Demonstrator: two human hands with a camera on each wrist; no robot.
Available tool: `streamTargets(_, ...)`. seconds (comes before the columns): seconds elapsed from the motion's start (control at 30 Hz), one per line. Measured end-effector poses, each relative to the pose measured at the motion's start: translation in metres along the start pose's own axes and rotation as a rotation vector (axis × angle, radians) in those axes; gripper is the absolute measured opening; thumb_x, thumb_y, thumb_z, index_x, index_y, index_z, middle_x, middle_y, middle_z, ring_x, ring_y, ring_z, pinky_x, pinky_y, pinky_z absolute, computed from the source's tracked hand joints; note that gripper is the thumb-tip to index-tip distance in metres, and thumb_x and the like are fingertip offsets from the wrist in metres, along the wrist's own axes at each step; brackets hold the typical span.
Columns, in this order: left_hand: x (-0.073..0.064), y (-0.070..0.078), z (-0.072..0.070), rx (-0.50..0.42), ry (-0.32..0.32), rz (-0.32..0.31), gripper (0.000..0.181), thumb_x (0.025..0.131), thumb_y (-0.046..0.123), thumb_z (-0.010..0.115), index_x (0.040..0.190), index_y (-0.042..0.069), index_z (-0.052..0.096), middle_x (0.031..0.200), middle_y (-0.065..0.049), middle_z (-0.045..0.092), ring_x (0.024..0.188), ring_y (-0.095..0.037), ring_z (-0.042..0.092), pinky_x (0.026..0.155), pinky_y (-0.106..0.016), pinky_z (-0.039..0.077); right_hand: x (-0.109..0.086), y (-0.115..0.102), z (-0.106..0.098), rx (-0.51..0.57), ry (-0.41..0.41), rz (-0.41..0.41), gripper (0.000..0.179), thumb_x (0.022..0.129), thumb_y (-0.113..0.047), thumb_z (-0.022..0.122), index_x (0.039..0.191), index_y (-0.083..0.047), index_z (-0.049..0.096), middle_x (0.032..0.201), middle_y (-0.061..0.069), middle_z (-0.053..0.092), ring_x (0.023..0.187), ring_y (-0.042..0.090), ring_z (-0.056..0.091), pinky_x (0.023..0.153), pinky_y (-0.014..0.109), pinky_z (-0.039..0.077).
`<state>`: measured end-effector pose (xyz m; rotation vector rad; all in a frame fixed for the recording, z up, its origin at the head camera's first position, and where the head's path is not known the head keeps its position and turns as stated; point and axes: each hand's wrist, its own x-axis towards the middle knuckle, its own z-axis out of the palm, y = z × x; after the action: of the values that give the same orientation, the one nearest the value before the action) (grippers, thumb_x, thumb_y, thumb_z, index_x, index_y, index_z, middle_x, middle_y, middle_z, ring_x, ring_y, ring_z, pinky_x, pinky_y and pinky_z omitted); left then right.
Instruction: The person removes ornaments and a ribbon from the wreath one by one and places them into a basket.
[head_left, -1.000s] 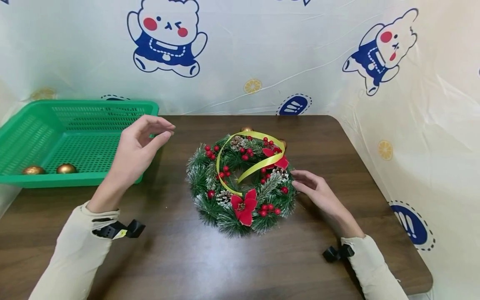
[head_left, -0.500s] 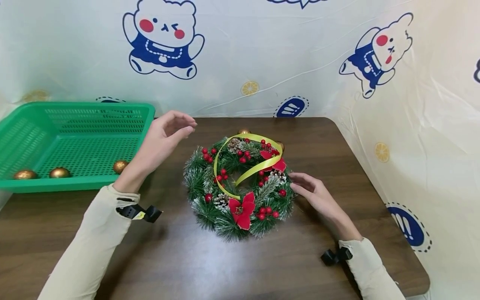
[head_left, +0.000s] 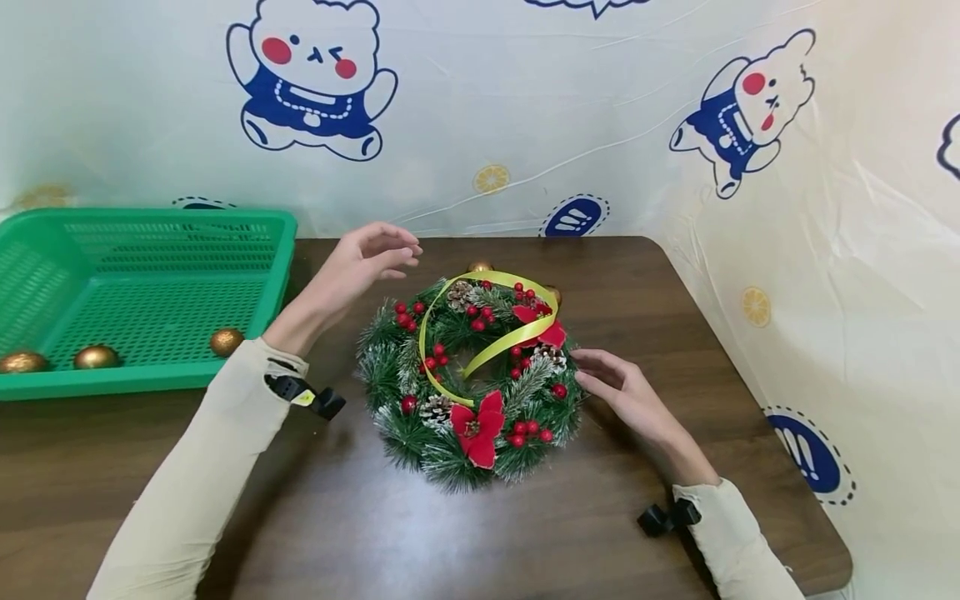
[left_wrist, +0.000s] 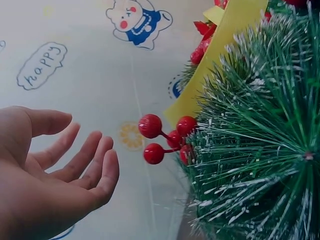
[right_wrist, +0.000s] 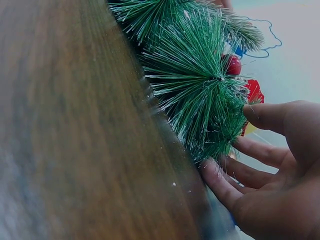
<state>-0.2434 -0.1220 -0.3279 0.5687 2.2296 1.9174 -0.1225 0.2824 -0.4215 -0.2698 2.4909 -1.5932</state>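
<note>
A round green wreath (head_left: pixel 405 437) lies on the table with frosted needles, red berries, pinecones and red fabric flowers (head_left: pixel 478 429). A looped yellow ribbon (head_left: pixel 517 335) rests across its top and centre. My left hand (head_left: pixel 367 260) hovers past the wreath's far left side, fingers loosely bent and holding nothing. In the left wrist view that hand (left_wrist: pixel 65 175) is apart from the red berries (left_wrist: pixel 153 153). At the wreath's right edge, my right hand (head_left: pixel 630 396) touches the needles with spread, fairly straight fingers. The right wrist view shows the thumb (right_wrist: pixel 270 117) against the outer needles.
Two gold balls (head_left: pixel 480 267) sit behind the wreath, partly hidden. A green plastic basket (head_left: pixel 150 377) stands at the left with three gold balls (head_left: pixel 96 357) inside. The brown table (head_left: pixel 420 542) ends at a cartoon-printed curtain (head_left: pixel 480 108) behind.
My left hand has moved right, from beside the basket toward the wreath's far side, uncovering a third ball in the basket. The right hand stays at the wreath's edge. The view shifts slightly.
</note>
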Motion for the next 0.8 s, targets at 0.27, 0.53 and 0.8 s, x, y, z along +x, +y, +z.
streamTargets(0.27, 0.021, -0.01, 0.001, -0.082, -0.071, -0.065, 0.03, 0.102, 0.023, 0.059, 0.127, 0.005, 0.057, 0.127, -0.013, 0.06, 0.116, -0.025, 0.06, 0.103, -0.043, 0.048, 0.0, -0.001, 0.0, -0.006, 0.006, -0.008, 0.041, 0.099, -0.029, 0.063, 0.137, -0.014, 0.057, 0.137, 0.007, 0.058, 0.126, 0.025, 0.054, 0.097, 0.019, 0.047)
streamTargets(0.53, 0.036, -0.017, 0.003, -0.199, -0.109, -0.119, 0.028, 0.103, 0.02, 0.056, 0.126, 0.004, 0.057, 0.126, -0.013, 0.059, 0.118, -0.028, 0.058, 0.106, -0.047, 0.043, 0.001, 0.001, -0.001, -0.01, 0.008, 0.004, 0.041, 0.099, -0.03, 0.063, 0.137, -0.015, 0.057, 0.138, 0.006, 0.057, 0.127, 0.025, 0.054, 0.097, 0.02, 0.046)
streamTargets(0.8, 0.049, -0.03, 0.001, -0.278, -0.141, -0.188, 0.027, 0.105, 0.02, 0.053, 0.126, 0.003, 0.056, 0.137, -0.022, 0.051, 0.12, -0.028, 0.057, 0.102, -0.042, 0.047, 0.002, 0.003, 0.0, -0.009, 0.009, 0.014, 0.041, 0.099, -0.03, 0.063, 0.137, -0.015, 0.057, 0.137, 0.006, 0.058, 0.126, 0.024, 0.054, 0.098, 0.021, 0.046)
